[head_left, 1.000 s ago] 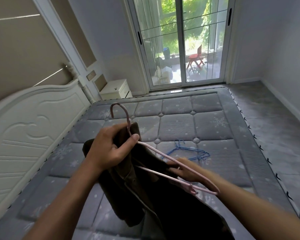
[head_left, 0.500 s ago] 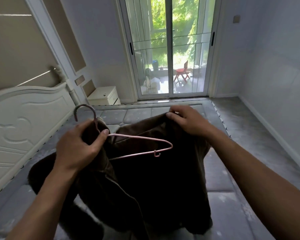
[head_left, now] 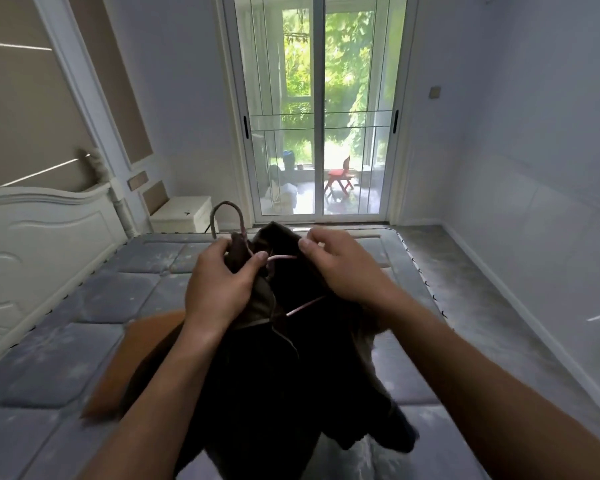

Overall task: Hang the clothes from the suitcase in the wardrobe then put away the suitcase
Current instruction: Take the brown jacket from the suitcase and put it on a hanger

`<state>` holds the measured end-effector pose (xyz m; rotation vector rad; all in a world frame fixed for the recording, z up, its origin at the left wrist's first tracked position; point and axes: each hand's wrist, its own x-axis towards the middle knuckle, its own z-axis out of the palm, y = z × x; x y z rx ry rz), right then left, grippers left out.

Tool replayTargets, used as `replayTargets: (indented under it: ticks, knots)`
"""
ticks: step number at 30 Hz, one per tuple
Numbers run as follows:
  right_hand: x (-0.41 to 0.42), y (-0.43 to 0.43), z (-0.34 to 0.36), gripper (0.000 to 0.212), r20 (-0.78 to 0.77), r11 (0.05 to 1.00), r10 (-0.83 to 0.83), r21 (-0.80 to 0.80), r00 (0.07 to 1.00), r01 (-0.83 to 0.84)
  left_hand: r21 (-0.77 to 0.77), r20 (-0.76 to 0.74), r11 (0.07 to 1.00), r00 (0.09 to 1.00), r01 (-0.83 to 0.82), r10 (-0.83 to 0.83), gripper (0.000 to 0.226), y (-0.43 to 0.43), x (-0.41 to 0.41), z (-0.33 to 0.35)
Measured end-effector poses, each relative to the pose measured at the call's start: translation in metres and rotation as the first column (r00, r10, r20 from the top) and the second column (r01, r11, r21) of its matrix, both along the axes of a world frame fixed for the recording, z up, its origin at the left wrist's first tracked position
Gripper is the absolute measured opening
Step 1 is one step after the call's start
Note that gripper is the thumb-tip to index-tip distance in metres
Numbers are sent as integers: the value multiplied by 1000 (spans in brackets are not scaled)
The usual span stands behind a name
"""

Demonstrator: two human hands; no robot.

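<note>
Cloth limp, hanger thin: hold at the neck and the top edge

We hold the dark brown garment [head_left: 291, 375] bunched in front of us above the mattress [head_left: 66, 341], partly draped on the pink hanger [head_left: 242, 227]. Our left hand [head_left: 219, 289] curls round the hanger's neck together with a fold of cloth, thumb pressed against it. Our right hand [head_left: 340, 268] pinches the garment's top edge with curled fingers, just beside the hanger's arm. We judge the cloth soft, fairly heavy and apt to slide off the slim wire, so the neck below the hook looks the safest place to carry it. An orange-brown thing [head_left: 146, 341] that we cannot identify lies under the hanging cloth. The headboard [head_left: 42, 244], nightstand [head_left: 184, 216] and glass door [head_left: 323, 133] stand beyond. Neither suitcase nor wardrobe shows, so we cannot tell what blocks the way.
</note>
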<state>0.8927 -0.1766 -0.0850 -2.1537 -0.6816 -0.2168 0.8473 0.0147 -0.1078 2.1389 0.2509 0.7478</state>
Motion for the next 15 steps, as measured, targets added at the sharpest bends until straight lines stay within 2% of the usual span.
replayTargets:
  ticks: [2,5,9,12,15]
  knots:
    - [-7,3,-18,29,9,1000,8,15,1000,-8,-7,-19,1000,999,30,-30,20,-4,5,-5]
    - [0,-13,-15,27,5,994,-55,91,998,54,98,-83,993,995,61,-53,27,-10,8,-19]
    - [18,-58,8,25,-3,992,-125,8,992,125,196,-79,981,997,9,7,31,-14,7,-17]
    - [12,-56,3,24,3,996,-83,-34,997,83,144,-43,989,999,38,-32,25,-28,13,-13]
    - [-2,-37,-23,22,25,1000,-13,-26,1000,13,-16,-64,993,991,116,-116,23,-37,23,-7]
